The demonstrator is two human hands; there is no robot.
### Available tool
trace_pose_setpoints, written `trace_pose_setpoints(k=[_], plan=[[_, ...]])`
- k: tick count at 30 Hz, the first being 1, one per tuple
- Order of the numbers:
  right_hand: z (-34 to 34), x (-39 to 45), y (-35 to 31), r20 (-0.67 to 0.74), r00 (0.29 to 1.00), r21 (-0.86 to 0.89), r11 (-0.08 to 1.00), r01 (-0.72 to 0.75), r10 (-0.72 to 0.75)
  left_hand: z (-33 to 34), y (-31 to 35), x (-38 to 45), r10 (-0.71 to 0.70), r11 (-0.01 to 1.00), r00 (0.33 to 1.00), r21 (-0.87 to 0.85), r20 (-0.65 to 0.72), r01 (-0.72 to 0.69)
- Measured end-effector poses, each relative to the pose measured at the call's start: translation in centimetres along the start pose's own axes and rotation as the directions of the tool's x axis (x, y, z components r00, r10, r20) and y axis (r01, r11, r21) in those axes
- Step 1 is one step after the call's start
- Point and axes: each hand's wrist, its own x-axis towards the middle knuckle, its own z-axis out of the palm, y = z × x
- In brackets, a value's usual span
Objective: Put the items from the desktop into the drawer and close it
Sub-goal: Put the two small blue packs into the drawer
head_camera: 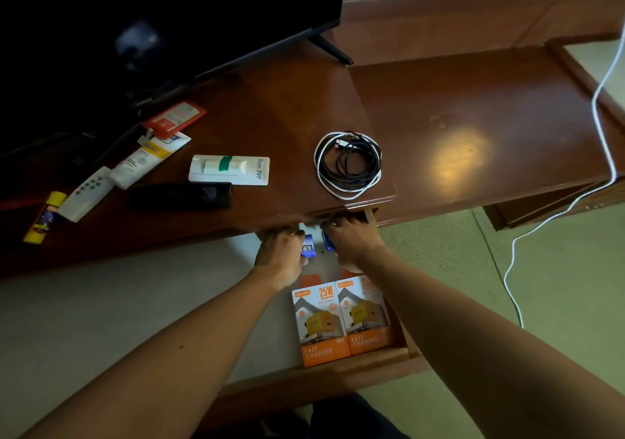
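Wooden surface (287,114) carries coiled cables (348,164); beneath its edge, inside the open drawer (389,357), left hand (280,256) and right hand (351,240) each pinch a blue item, behind 2 charger boxes (341,320).

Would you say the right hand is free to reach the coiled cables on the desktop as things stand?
Probably yes: the right hand sits in the open drawer just below the desk edge, and nothing stands between it and the coiled cables.
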Motion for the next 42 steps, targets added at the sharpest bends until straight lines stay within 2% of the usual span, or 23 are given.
trace_pose_setpoints(k=[4, 7, 9, 12, 16, 23, 33, 42], plan=[[0.5, 0.5, -0.4, 0.164, 0.986, 0.07, 0.997, -0.016, 0.004, 1.0, -0.3, 0.7, -0.009, 0.999, 0.997, -0.045, 0.071, 0.012], [0.0, 0.7, -0.3, 0.211, 0.978, 0.116, 0.993, -0.033, 0.008, 1.2, -1.0, 0.5, 0.011, 0.992, 0.991, -0.128, 0.132, 0.006], [-0.1, 0.6, -0.3, 0.211, 0.977, 0.116, 0.992, -0.049, 0.023, 1.5, -1.6, 0.3, 0.016, 0.99, 0.996, -0.144, 0.088, -0.004], [0.3, 0.1, -0.7, 0.194, 0.98, 0.092, 0.993, -0.072, 0.054, 2.1, -2.3, -0.3, -0.109, 0.981, 0.994, -0.16, 0.016, 0.11], [1.3, -0.8, -1.2, 0.161, 0.984, 0.084, 0.993, -0.084, 0.069, 2.9, -2.4, -0.8, -0.209, 0.942, 0.976, -0.257, 0.059, 0.218], [2.1, -1.6, -1.3, 0.178, 0.981, 0.122, 0.988, -0.097, 0.075, 3.1, -0.6, -0.4, -0.207, 0.905, 0.977, -0.368, 0.059, 0.214], [2.3, -2.5, -1.7, 0.217, 0.972, 0.127, 0.984, -0.123, 0.093, 3.4, -0.6, -0.7, -0.209, 0.9, 0.975, -0.375, 0.074, 0.221], [2.3, -3.2, -2.0, 0.185, 0.978, 0.143, 0.982, -0.127, 0.1, 2.8, -0.4, -1.3, -0.194, 0.907, 0.978, -0.366, 0.072, 0.207]])
